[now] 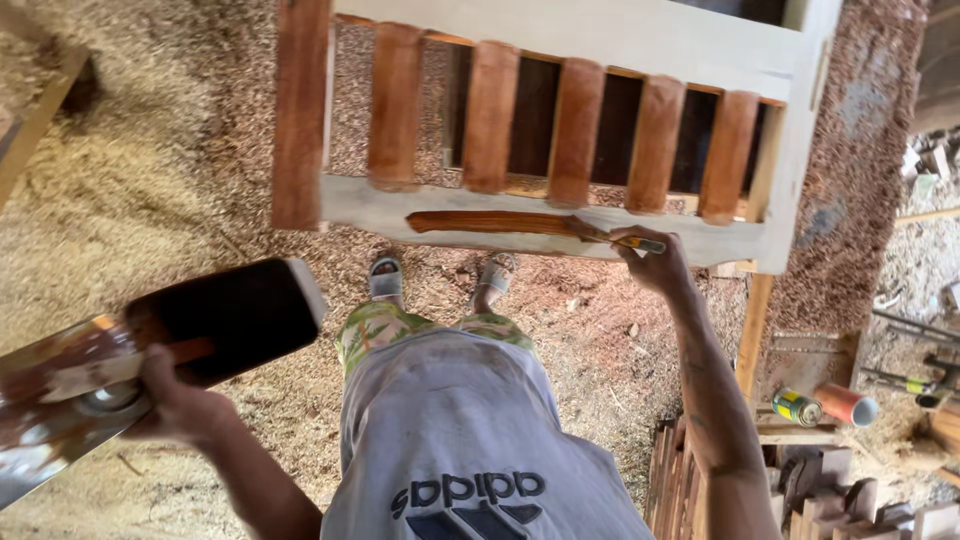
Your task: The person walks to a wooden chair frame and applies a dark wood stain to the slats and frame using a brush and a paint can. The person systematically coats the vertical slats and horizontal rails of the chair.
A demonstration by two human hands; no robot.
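Observation:
My right hand (652, 265) grips a paintbrush (610, 237) whose bristles rest on the pale lower rail (380, 210) of a slatted wooden frame (640, 40). A wet reddish-brown stripe (490, 222) runs along that rail to the left of the brush. Several upright slats (490, 115) above the rail are stained the same brown. My left hand (175, 400) holds a dark, stain-smeared container (225, 315) tilted on its side, low at the left. My sandalled feet (385, 278) stand just below the rail.
Sawdust and wood shavings (140, 170) cover the ground. Two cans (820, 405) lie on a wooden ledge at the lower right, beside stacked wooden pieces (820, 500). Tools and scrap lie at the far right (920, 380). A plank (35, 125) crosses the upper left corner.

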